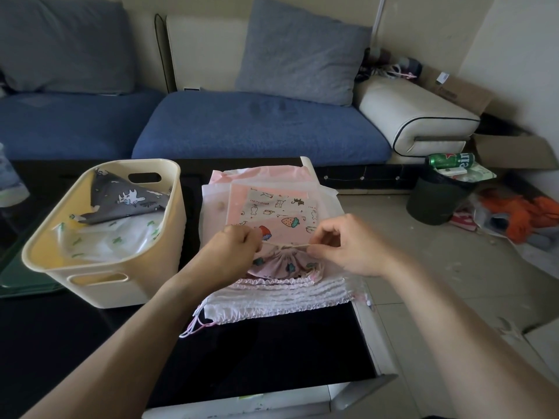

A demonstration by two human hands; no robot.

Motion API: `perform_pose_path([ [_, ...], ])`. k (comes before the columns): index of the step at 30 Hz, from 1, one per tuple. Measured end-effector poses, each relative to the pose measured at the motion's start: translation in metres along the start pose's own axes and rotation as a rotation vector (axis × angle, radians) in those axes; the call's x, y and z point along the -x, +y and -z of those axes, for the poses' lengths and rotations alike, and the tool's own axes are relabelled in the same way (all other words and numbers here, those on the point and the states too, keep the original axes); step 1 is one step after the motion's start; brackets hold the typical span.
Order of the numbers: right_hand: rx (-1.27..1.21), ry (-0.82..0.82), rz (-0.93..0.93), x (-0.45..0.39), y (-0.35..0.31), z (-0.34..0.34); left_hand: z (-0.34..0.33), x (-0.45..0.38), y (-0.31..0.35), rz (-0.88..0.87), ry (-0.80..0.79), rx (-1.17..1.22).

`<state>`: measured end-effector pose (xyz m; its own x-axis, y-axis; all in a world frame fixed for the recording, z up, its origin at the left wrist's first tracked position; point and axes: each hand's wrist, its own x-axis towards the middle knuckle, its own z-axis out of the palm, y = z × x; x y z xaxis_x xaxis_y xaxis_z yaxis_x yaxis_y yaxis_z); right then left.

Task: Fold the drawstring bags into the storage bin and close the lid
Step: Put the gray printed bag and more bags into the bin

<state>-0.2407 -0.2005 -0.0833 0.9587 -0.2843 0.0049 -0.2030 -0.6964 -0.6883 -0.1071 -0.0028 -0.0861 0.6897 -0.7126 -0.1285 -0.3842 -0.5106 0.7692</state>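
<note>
both hands pinch a taut drawstring (286, 245): left hand (231, 252) at its 9 o'clock end, right hand (348, 246) at 3 o'clock. cord crosses the gathered mouth of a pink strawberry-print bag (284, 225) atop a stack of bags (272, 293). cream storage bin (102, 285) sits at 9 o'clock, grey bag (127, 201) inside.

The stack of drawstring bags (272, 293) is hiding most of its lower layers, so how many bags are lying in it cannot be counted. On that stack, the left hand (231, 252) and right hand (348, 246) are covering the ends of the cord (286, 245) stretched between them and part of the pink strawberry bag (286, 263). To the left of the stack, the bin (106, 237) is concealing the lower part of its grey bag (127, 199), and no lid can be made out.
</note>
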Motion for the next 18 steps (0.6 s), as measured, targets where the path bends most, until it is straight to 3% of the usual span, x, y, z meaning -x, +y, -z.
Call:
perform_pose_path([
  [3,-0.003,-0.017,0.016,0.0,-0.002,-0.003,0.001,0.001,0.005,0.07,0.007,0.251],
  [11,0.055,-0.014,0.014,-0.001,-0.011,-0.011,0.0,0.007,0.021,0.058,-0.064,0.73],
  [14,0.039,-0.023,0.007,0.0,-0.012,-0.012,-0.005,0.009,0.024,0.062,-0.078,0.747],
  [18,0.014,-0.008,0.001,0.002,-0.014,-0.011,-0.01,0.011,0.024,0.022,-0.083,0.588],
])
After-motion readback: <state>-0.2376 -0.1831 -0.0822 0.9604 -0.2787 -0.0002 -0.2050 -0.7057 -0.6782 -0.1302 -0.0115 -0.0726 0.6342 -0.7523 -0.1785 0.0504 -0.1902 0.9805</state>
